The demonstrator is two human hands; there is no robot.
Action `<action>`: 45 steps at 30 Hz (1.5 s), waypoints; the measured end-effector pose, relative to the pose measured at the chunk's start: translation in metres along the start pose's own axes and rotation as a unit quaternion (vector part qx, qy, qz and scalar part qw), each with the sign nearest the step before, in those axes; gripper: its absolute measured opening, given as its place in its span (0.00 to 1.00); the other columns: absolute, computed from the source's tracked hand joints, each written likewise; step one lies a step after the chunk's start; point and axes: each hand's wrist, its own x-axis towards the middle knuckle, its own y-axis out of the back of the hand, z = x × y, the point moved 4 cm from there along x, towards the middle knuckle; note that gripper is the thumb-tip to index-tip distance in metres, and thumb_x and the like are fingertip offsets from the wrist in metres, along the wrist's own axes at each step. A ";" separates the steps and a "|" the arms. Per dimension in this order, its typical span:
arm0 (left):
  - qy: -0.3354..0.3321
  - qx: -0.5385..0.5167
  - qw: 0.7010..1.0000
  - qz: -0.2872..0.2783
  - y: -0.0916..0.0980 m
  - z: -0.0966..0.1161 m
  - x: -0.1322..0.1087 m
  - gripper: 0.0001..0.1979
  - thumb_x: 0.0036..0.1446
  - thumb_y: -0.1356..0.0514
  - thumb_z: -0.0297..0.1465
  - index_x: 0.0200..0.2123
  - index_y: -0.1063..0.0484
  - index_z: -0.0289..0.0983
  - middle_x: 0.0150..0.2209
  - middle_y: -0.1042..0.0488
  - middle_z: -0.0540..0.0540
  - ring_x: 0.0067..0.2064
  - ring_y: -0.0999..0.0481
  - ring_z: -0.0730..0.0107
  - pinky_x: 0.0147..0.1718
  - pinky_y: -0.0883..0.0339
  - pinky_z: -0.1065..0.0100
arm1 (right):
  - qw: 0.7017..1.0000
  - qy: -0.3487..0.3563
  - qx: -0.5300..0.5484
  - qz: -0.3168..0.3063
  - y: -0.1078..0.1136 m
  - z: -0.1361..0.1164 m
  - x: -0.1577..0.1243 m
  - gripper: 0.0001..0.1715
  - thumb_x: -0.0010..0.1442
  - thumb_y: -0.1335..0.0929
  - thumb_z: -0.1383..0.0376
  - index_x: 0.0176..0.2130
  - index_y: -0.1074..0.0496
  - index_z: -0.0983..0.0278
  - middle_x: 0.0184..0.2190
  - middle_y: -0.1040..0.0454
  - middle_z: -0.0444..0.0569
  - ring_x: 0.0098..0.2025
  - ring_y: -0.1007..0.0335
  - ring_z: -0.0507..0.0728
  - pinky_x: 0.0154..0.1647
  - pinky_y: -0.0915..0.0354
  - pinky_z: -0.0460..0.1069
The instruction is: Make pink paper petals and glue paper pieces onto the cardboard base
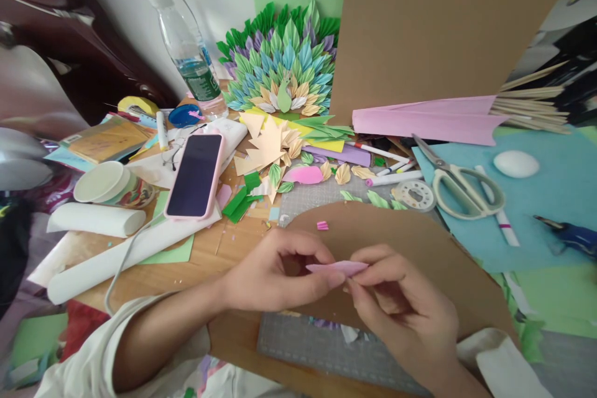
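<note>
A small folded strip of pink paper (330, 267) is pinched between my two hands above a brown cardboard piece (420, 249). My left hand (289, 270) grips it between thumb and fingers from the left. My right hand (403, 305) pinches its right end. On the cardboard lies a tiny pink scrap (322, 225). Beyond it are pleated paper leaves (342, 173) and a pink paper shape (305, 175) on a grey cutting mat (298, 199). At the back stands a paper peacock (284, 96) fanned with green, purple, blue and peach pleated leaves.
Scissors (461, 189), a white egg-shaped piece (516, 163) and a glue gun (571, 237) lie on the right. A phone (194, 177), a paper cup (112, 185) and bottles (193, 68) are on the left. A large brown board (438, 25) leans upright behind.
</note>
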 end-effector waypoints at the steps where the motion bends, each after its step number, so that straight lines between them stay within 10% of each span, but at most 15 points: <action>1: -0.004 -0.005 1.000 0.004 0.000 0.000 0.000 0.08 0.58 0.39 0.30 0.29 0.26 0.31 0.21 0.33 0.51 0.22 0.39 0.79 0.19 0.45 0.76 | 1.000 -0.001 -0.002 0.002 0.000 0.000 0.000 0.13 0.60 0.33 0.77 0.38 0.32 0.58 0.37 0.28 0.45 0.37 0.27 0.50 0.35 0.29 0.43; 16: 0.040 -0.083 0.995 0.033 0.004 -0.008 0.000 0.07 0.55 0.36 0.30 0.29 0.23 0.30 0.22 0.26 0.47 0.22 0.34 0.79 0.19 0.42 0.77 | 0.993 0.043 -0.098 0.041 0.005 -0.007 0.004 0.15 0.58 0.34 0.77 0.40 0.35 0.58 0.39 0.30 0.47 0.37 0.29 0.53 0.34 0.29 0.47; 24: 0.126 -0.169 0.977 -0.029 0.000 -0.011 -0.001 0.10 0.55 0.35 0.34 0.29 0.21 0.32 0.19 0.28 0.50 0.18 0.35 0.81 0.17 0.41 0.78 | 0.898 0.224 -0.378 -0.017 0.012 -0.020 0.007 0.15 0.59 0.32 0.73 0.44 0.29 0.57 0.44 0.35 0.49 0.48 0.37 0.56 0.49 0.37 0.51; 28: -0.030 -0.053 0.996 0.067 0.009 -0.001 0.000 0.11 0.57 0.38 0.35 0.36 0.22 0.32 0.30 0.23 0.43 0.27 0.27 0.73 0.27 0.31 0.72 | 0.919 0.206 -0.337 -0.018 0.013 -0.023 0.010 0.14 0.58 0.31 0.73 0.43 0.28 0.58 0.40 0.31 0.48 0.44 0.34 0.56 0.44 0.35 0.52; 32: -0.256 0.147 0.950 0.105 0.009 0.016 -0.003 0.16 0.50 0.31 0.29 0.43 0.24 0.32 0.39 0.22 0.39 0.40 0.24 0.63 0.42 0.28 0.65 | 0.961 0.140 -0.235 -0.033 0.011 -0.020 0.011 0.14 0.58 0.32 0.76 0.41 0.29 0.59 0.36 0.28 0.46 0.41 0.32 0.54 0.39 0.34 0.50; 45: -0.236 0.109 0.963 0.069 0.003 0.015 -0.003 0.02 0.58 0.37 0.22 0.34 0.23 0.30 0.29 0.21 0.42 0.30 0.24 0.73 0.29 0.30 0.75 | 0.999 -0.013 -0.041 -0.020 0.007 -0.010 0.012 0.08 0.63 0.34 0.73 0.36 0.32 0.60 0.30 0.31 0.41 0.33 0.32 0.48 0.34 0.33 0.42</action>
